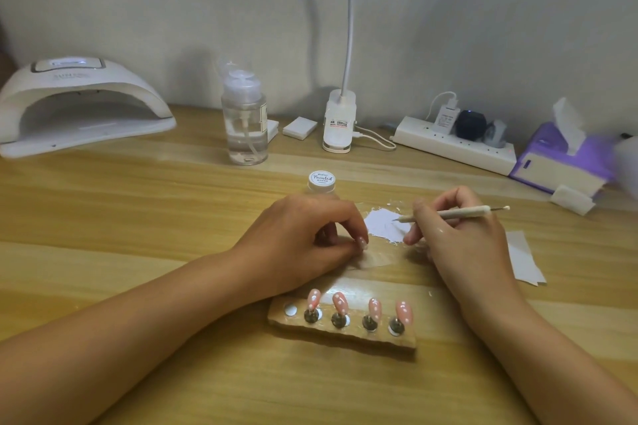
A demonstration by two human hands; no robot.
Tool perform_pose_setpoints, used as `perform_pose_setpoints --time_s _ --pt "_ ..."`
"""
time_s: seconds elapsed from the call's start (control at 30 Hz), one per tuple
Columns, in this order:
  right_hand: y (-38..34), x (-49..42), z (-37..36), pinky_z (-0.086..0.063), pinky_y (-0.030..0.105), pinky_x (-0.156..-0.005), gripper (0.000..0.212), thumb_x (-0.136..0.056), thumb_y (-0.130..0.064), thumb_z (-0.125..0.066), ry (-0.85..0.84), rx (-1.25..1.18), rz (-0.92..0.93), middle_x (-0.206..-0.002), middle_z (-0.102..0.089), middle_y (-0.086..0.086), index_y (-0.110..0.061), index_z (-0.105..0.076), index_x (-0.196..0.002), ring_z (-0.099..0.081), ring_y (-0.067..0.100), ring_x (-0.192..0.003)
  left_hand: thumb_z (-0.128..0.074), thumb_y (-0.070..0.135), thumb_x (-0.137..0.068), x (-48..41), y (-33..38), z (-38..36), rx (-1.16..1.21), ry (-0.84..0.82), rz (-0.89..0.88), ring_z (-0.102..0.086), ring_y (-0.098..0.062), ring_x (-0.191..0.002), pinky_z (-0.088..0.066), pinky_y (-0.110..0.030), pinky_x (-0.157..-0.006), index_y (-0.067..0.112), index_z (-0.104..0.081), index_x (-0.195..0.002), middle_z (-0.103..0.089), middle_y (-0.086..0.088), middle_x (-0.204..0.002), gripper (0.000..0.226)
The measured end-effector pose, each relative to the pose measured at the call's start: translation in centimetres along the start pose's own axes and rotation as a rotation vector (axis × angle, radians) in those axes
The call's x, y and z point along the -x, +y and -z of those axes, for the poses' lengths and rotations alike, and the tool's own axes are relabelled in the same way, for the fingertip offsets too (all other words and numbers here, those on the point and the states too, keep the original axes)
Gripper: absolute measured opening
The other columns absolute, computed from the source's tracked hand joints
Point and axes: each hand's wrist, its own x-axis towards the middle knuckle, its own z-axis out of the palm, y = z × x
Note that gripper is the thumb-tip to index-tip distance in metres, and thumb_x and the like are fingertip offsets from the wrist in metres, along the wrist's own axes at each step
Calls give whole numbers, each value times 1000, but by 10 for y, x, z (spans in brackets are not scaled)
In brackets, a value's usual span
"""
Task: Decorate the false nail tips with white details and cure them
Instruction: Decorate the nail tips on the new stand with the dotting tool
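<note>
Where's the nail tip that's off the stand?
Head view, centre: the left hand pinches the pink nail tip at its fingertips, just left of the white paint patch and behind the wooden stand.

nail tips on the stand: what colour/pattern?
Pink with white dots; the nail tips show best in the head view.

Four pink false nail tips (340,301) stood on a wooden block holder (355,335) at the front of the pale wooden bench (172,217). Behind it, a white paint patch (383,226) lay between the left hand (300,238), holding a fifth pink tip (361,242), and the right hand (462,241), holding a slim white dotting tool (459,212). Along the back, from left, sat a white arched curing lamp (83,103), clear pump bottle (244,121), white power strip (452,145) and purple tissue box (559,162).
</note>
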Motion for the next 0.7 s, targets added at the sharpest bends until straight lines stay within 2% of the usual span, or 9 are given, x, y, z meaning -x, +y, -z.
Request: perform_pose_setpoints --time_s 0.1,0.2,0.27,0.37,0.43,0.53,0.6,0.7 --pt "1 1 -1 -42 31 -58 16 -85 -21 -61 7 12 28 -55 -68 -5 -11 -53 -75 -60 2 -48 -79 19 -81 0 -2 0 3 6 8 -61 -7 -67 -48 -28 -64 28 -73 -86 -56 19 -72 11" --pt "0 1 0 -41 24 -51 19 -96 -29 -59 102 -120 73 -63 -71 -4 -18 -52 -83 -55 2 -45 -80 18 -81 -1 -4 -1 28 20 32 -60 -10 -66 -44 -25 -64 27 -74 -85 -57 17 -73 12" --pt "-3 2 1 -43 19 -47 14 -101 -34 -55 143 -232 102 -76 -75 -5 -24 -52 -91 -59 6 -49 -79 15 -81 -1 -5 0 71 23 52 -60 -13 -65 -44 -24 -64 27 -75 -86 -64 14 -79 13" --pt "-8 8 3 -49 22 -54 8 -100 -32 -59 163 -231 205 -90 -73 -3 -33 -55 -93 -66 11 -66 -77 13 -83 -2 -7 -1 91 19 60 -61 -12 -65 -45 -22 -63 26 -76 -87 -69 14 -83 14" --pt "-13 13 4 -49 21 -60 10 -97 -31 -63 172 -220 268 -85 -70 -1 -31 -56 -90 -65 11 -73 -77 14 -83 -2 -7 -1 96 4 64 -60 -12 -64 -46 -24 -62 27 -77 -88 -69 13 -81 14" --pt "-18 19 -1 -42 16 -53 21 -94 -30 -63 19 -289 178 -65 -67 8 -15 -53 -84 -58 5 -51 -77 14 -84 -2 -7 -1 108 -7 72 -60 -12 -64 -47 -26 -62 26 -77 -88 -69 12 -79 13" --pt "-19 24 -6 -40 21 -54 24 -94 -34 -61 -91 -267 86 -63 -69 8 -14 -49 -89 -54 3 -46 -77 14 -83 -2 -7 0 106 -7 76 -61 -12 -64 -48 -27 -62 25 -77 -89 -68 10 -79 13" --pt "-23 25 -3 -42 21 -45 28 -94 -43 -58 -72 -283 100 -58 -68 9 -17 -51 -91 -50 9 -41 -77 14 -83 -2 -7 -1 93 -15 75 -61 -11 -65 -47 -27 -63 27 -76 -88 -67 11 -79 14"
